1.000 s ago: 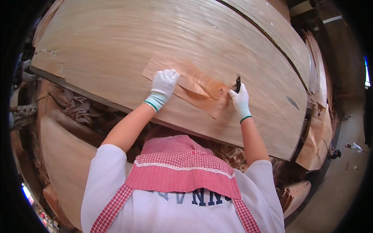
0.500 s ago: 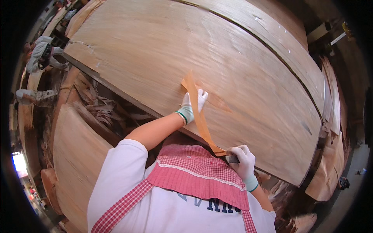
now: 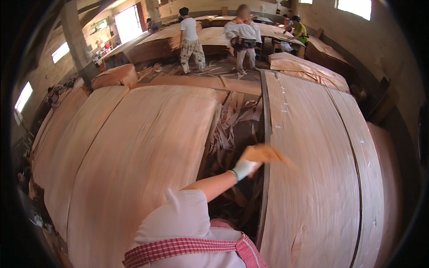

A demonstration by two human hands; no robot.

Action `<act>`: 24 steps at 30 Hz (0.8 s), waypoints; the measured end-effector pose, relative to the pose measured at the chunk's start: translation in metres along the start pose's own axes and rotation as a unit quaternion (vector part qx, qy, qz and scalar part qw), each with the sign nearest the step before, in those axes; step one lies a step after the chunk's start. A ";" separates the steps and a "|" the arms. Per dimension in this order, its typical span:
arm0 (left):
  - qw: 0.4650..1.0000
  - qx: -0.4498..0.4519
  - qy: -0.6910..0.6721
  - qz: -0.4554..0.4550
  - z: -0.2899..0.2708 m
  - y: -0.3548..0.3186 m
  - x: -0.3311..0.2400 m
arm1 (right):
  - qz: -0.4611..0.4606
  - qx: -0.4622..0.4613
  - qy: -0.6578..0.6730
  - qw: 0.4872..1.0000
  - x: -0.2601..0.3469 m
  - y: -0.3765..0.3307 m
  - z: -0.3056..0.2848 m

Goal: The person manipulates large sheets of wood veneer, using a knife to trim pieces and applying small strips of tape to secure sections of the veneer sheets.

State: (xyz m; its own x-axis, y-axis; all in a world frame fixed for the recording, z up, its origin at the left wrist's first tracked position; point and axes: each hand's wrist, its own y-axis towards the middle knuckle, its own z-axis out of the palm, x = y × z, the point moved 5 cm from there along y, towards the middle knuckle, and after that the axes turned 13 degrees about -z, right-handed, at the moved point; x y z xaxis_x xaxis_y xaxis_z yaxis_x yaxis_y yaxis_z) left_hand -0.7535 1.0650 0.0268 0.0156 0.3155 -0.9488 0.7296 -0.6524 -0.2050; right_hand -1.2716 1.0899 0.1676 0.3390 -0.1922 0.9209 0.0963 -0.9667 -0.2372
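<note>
- Head view: your gloved left hand (image 3: 244,170) was above the scrap-littered gap (image 3: 232,127), blurred fingers seemingly clamped on an orange veneer strip (image 3: 264,154).
- The strip extended rightward from them, lengthwise toward the right-hand veneer sheet (image 3: 313,178).
- Your right hand was unseen, fingers unknowable.

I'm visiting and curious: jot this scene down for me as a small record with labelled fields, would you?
Left grip: white-gloved left hand, closed on the piece below
Held piece: thin orange-brown wood veneer, blurred
Right grip: right hand not in view
Below the left hand: dark gap strewn with brown veneer scraps
Left of gap: broad pale wood sheets
Right of gap: long pale wood sheet
Clothing: red-and-white checked apron strap
Background: standing person in white shirt and patterned trousers
</note>
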 end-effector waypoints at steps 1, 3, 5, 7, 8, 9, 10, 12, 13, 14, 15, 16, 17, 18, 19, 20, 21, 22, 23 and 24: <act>0.968 -0.143 0.200 -0.054 -0.044 0.011 0.083 | -0.012 0.033 -0.005 0.999 0.007 0.008 0.009; 0.833 0.105 0.513 -0.177 -0.049 -0.018 0.258 | -0.026 0.086 -0.013 0.996 0.016 0.019 0.027; 0.762 0.127 0.590 -0.235 -0.067 -0.070 0.366 | -0.029 0.115 0.006 0.993 0.020 0.027 0.032; 0.759 0.227 0.563 -0.238 -0.007 -0.098 0.367 | -0.036 0.107 0.004 0.994 0.024 0.029 0.037; 0.752 0.233 0.577 -0.220 0.037 -0.115 0.325 | -0.040 0.089 -0.014 0.995 0.024 0.028 0.042; 0.747 0.245 0.592 -0.178 0.060 -0.127 0.252 | -0.038 0.070 -0.022 0.997 0.024 0.027 0.041; 0.744 0.246 0.607 -0.135 0.065 -0.137 0.186 | -0.035 0.070 -0.019 0.997 0.024 0.027 0.039; 0.731 0.294 0.616 -0.016 0.070 -0.149 0.122 | -0.029 0.097 -0.013 0.995 0.025 0.029 0.039; 0.753 0.282 0.594 -0.005 0.070 -0.146 0.092 | -0.028 0.102 -0.007 0.994 0.025 0.030 0.037; 0.773 0.271 0.573 0.012 0.073 -0.140 0.068 | -0.024 0.108 -0.004 0.994 0.023 0.030 0.034; 0.793 0.254 0.553 0.024 0.079 -0.133 0.052 | -0.021 0.110 0.002 0.994 0.022 0.031 0.031; 0.813 0.238 0.530 0.036 0.086 -0.127 0.039 | -0.016 0.114 0.004 0.993 0.018 0.032 0.026; 0.816 0.240 0.524 0.049 0.093 -0.122 0.028 | -0.007 0.117 0.008 0.993 0.015 0.032 0.017; 0.825 0.241 0.506 0.069 0.100 -0.120 0.019 | -0.001 0.119 0.011 0.993 0.010 0.033 0.006; 0.822 0.255 0.501 0.089 0.109 -0.122 0.005 | 0.015 0.122 0.022 0.992 0.000 0.033 -0.014; 0.820 0.268 0.495 0.104 0.115 -0.127 -0.007 | 0.032 0.137 0.031 0.990 -0.013 0.032 -0.038; 0.819 0.290 0.480 0.122 0.123 -0.133 -0.012 | 0.048 0.159 0.045 0.985 -0.029 0.030 -0.071; 0.807 0.327 0.469 0.148 0.138 -0.139 -0.010 | 0.057 0.175 0.064 0.981 -0.043 0.027 -0.104; 0.810 0.357 0.422 0.194 0.151 -0.150 -0.009 | 0.055 0.179 0.078 0.979 -0.049 0.026 -0.126; 0.798 0.426 0.358 0.234 0.171 -0.163 -0.007 | 0.046 0.177 0.092 0.979 -0.057 0.027 -0.135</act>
State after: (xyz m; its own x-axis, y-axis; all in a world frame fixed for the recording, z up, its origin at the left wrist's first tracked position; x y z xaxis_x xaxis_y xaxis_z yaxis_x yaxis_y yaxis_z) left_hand -0.9899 1.0513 0.0259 0.7584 0.0137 -0.6517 -0.1943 -0.9496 -0.2461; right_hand -1.4147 1.0518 0.1505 0.1896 -0.3353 0.9228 0.4024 -0.8308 -0.3846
